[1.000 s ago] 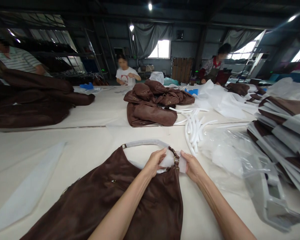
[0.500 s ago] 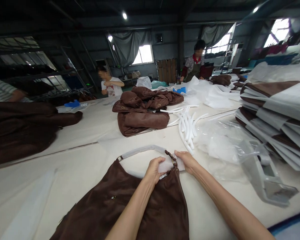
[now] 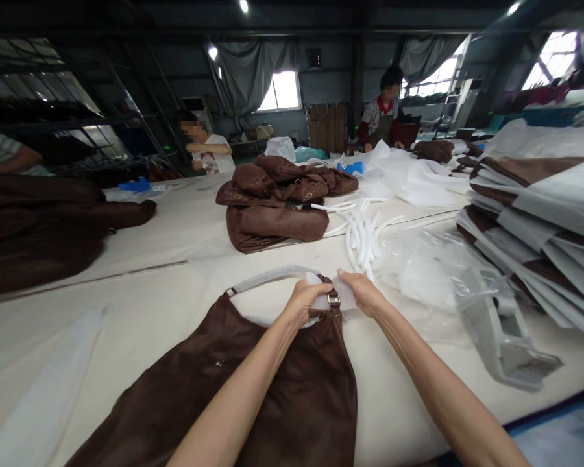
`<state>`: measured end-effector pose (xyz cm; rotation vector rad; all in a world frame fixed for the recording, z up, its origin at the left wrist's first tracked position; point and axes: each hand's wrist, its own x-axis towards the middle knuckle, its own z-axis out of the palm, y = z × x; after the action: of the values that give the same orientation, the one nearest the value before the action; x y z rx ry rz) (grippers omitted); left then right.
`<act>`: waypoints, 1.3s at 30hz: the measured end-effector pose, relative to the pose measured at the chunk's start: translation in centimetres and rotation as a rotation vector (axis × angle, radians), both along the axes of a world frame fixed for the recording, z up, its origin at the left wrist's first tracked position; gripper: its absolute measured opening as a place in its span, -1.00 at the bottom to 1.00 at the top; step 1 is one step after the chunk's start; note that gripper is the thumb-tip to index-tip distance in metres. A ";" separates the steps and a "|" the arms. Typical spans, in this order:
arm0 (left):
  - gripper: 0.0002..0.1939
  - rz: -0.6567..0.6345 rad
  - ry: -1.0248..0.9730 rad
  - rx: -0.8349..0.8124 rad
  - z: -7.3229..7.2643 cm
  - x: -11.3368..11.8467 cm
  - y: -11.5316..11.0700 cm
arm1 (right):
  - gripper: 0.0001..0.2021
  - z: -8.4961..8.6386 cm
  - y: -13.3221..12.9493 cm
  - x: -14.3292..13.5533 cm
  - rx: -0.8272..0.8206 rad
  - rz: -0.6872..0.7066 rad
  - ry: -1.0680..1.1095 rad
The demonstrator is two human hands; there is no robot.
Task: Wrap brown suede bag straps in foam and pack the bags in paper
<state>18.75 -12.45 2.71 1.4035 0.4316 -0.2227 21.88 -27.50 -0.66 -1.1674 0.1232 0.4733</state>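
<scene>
A dark brown handbag lies on the pale table in front of me. Its strap arches away from me, wrapped in whitish sheeting. At the strap's right end, by a metal buckle, a piece of thin white wrapping sheet passes behind the strap. My left hand is closed at the left of the buckle, its thumb on the strap end and sheet. My right hand pinches the sheet's right edge between thumb and fingers.
Beyond the bag are a pile of brown bags and white foam tubes. To the right are clear plastic, a grey tape dispenser and a stack of brown pieces with white sheets. More brown bags lie left. Several people stand farther off.
My left thumb has moved from the sheet onto the strap end near the buckle. My right hand still holds the sheet's right edge. The view has shifted slightly.
</scene>
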 end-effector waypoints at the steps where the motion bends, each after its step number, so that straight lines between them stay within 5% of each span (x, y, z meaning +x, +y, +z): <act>1: -0.71 0.008 -0.032 -0.011 0.1 -0.1 0.2 | -0.66 0.2 -0.5 -0.3 0.029 0.020 0.016; 5: -0.68 0.022 -0.127 -0.055 0.5 -1.1 1.4 | -0.71 0.2 -1.4 -2.1 0.114 0.041 0.056; 10: -0.66 0.032 -0.168 -0.086 0.5 -2.1 1.9 | -0.70 -0.2 0.8 -3.9 0.141 0.075 0.020; 20: -0.61 0.121 -0.264 -0.092 -0.2 -3.8 1.2 | -0.55 -0.2 5.0 -6.0 -0.064 -0.094 -0.253; 31: -0.57 0.168 -0.336 -0.090 -1.4 -5.0 0.7 | -0.48 -0.4 5.8 -6.4 -0.300 -0.231 -0.318; 34: -0.65 0.168 -0.331 -0.077 -1.5 -4.8 1.0 | -0.55 -0.2 5.5 -6.7 -0.180 -0.203 -0.273; 39: -0.73 0.205 -0.315 -0.036 -2.3 -4.4 1.5 | -0.69 -0.3 4.0 -7.0 0.090 0.050 -0.164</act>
<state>14.33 -10.91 0.46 1.3207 0.3049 0.1563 14.84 -23.53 -0.97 -1.1184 -0.0692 0.4212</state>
